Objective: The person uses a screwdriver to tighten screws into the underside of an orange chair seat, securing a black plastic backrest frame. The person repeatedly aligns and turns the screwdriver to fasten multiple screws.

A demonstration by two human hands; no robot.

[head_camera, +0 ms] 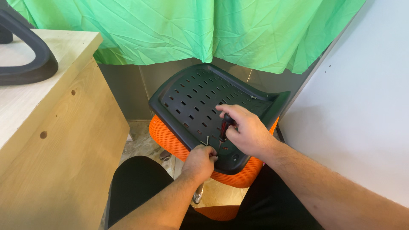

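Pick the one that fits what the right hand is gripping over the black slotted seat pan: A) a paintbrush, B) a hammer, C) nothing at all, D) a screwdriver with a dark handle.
D: the right hand is wrapped around a dark-handled screwdriver held upright with its tip down on the black slotted seat pan, while the left hand pinches a small part at the pan's near edge.

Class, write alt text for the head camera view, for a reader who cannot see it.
A person's right hand holds a black-and-red screwdriver upright on the slotted black underside of an orange chair seat, while the left hand pinches something small at the seat's near edge. A wooden cabinet stands to the left, a green cloth hangs behind.
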